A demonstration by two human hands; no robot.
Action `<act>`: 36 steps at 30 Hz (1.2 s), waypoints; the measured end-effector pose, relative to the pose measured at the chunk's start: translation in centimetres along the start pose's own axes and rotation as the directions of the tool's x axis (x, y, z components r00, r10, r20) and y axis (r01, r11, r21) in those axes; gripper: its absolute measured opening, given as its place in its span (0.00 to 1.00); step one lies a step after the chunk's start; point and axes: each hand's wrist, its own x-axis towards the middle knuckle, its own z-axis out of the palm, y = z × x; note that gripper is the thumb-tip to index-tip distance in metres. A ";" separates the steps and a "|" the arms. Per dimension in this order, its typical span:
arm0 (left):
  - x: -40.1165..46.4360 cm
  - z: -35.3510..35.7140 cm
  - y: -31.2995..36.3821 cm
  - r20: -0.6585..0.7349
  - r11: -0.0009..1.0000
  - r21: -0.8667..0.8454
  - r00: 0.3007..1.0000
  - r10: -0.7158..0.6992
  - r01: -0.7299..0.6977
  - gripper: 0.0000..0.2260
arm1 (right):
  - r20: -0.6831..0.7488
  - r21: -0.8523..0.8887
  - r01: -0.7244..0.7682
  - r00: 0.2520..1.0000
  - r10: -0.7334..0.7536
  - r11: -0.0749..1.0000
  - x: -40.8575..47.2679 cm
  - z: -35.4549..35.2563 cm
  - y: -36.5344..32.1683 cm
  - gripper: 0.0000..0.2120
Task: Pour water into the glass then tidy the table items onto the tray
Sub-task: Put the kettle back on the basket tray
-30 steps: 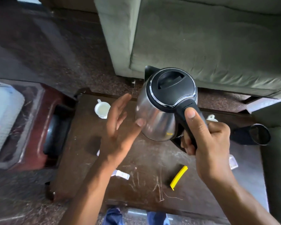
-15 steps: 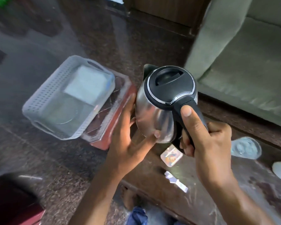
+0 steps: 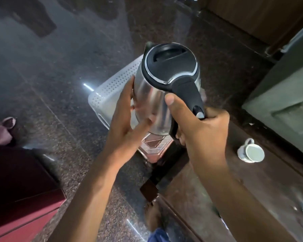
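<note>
The kettle (image 3: 164,88) hangs in the air, well off the worktop (image 3: 252,198), and sits above the perforated white tray (image 3: 112,91) that rests on a reddish stand (image 3: 156,147) just past the worktop's left end. The right hand (image 3: 199,130) curls tight round the black handle, thumb laid along its top. The left hand (image 3: 128,117) lies flat and spread against the steel body, fingers straight, steadying rather than gripping.

The main risk, as I judge it, lies in that flat left palm. If the kettle holds hot water, the bare steel wall can burn the palm, and a flinch would leave all the weight on one wrist. The body is smooth and shiny, so an open palm has little purchase if the kettle swings.

The lid looks closed, but I cannot tell whether it is latched; a tilt toward the spout could slop water onto the tray or the stone floor (image 3: 51,75) below.

The tray seems to overhang its stand on the far side. A heavy kettle set down off-centre could tip it.

A white cup (image 3: 251,151) lies on its side near the far edge of the worktop, not yet tidied. The glass is not in view, so whether the pouring is done cannot be told.
</note>
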 end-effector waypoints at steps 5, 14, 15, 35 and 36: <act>2.2 -5.1 -2.3 -0.056 0.996 -0.079 0.997 -0.057 0.053 0.27 | 0.020 -0.051 -0.063 0.998 0.064 0.997 1.7 6.0 1.8 0.25; 3.2 -10.7 -7.5 -0.072 0.991 -0.013 0.988 -0.137 0.136 0.28 | 0.023 -0.156 -0.063 0.997 0.067 0.986 2.6 12.6 6.9 0.25; 3.3 -11.0 -8.1 -0.070 0.989 -0.010 0.986 -0.151 0.151 0.27 | 0.024 -0.162 -0.061 0.998 0.065 0.985 2.5 13.1 7.5 0.25; 2.7 -10.1 -9.4 -0.074 0.978 -0.055 0.976 -0.205 0.201 0.30 | 0.077 -0.178 -0.056 0.995 0.070 0.982 3.4 14.0 11.4 0.27; 2.7 -10.0 -9.4 -0.079 0.979 -0.052 0.976 -0.201 0.197 0.30 | 0.090 -0.176 -0.051 0.994 0.068 0.983 3.4 13.9 11.4 0.27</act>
